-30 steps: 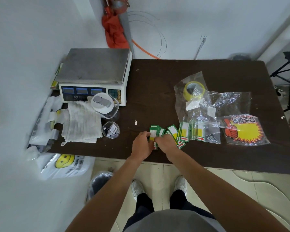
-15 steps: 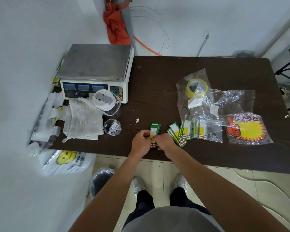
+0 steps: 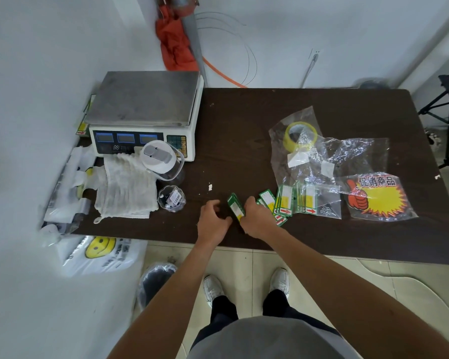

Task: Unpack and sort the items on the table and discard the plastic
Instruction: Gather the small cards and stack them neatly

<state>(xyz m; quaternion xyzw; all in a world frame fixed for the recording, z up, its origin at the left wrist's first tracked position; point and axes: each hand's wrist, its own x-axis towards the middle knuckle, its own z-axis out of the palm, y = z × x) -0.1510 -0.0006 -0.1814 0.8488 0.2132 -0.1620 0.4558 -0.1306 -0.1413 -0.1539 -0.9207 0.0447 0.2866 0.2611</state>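
Green tag stack (image 3: 236, 208) lower centre of frame, pinched in your right hand (image 3: 257, 220), your left hand (image 3: 213, 224) just beside, fingers loosely curled, empty, on table (image 3: 244, 130).

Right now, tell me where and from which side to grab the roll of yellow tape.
The yellow tape roll lies inside a clear plastic bag, so probably pinch it through the film across its outer rim, coming from above at the far right of the table. Its open centre faces up, and the crumpled bags crowd its near side.
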